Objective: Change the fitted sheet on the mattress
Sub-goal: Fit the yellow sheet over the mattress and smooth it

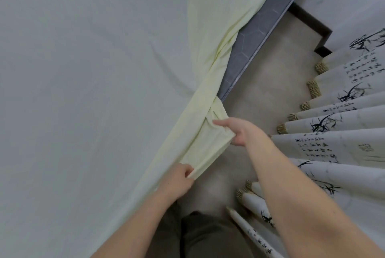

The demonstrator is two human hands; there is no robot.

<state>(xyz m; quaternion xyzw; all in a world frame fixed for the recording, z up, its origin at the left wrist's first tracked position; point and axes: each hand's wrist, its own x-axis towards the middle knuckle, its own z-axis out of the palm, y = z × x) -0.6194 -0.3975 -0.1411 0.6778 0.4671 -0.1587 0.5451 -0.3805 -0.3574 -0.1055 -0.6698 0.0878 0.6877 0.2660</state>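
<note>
Together, left hand and right hand pinch the yellow sheet beside curtains with unreadable script.

Worn on the head, wide-angle, tilted steeply down past the wearer's own trousers. Set close over the side of the mattress, facing along its edge, with sheet filling the left and floor running up the middle right. Near enough to take in both forearms, left hand and right hand. Bounded at right by curtain. Single view only.
</note>
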